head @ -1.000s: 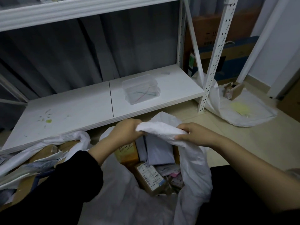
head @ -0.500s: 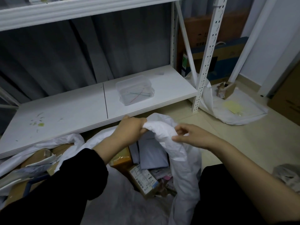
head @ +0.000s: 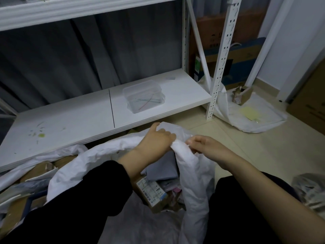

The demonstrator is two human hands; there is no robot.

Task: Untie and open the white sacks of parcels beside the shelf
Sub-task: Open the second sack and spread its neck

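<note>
Gripping the white sack (head: 191,166) rim, left hand (head: 158,140) fists it; right hand (head: 205,147) pinches alongside.

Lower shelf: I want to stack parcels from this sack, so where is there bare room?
Bare board runs from the green smudges to the clear plastic box, plus a strip between that box and the right upright. It is crowded on the floor in front, which is filled by the white sack and parcels.
</note>
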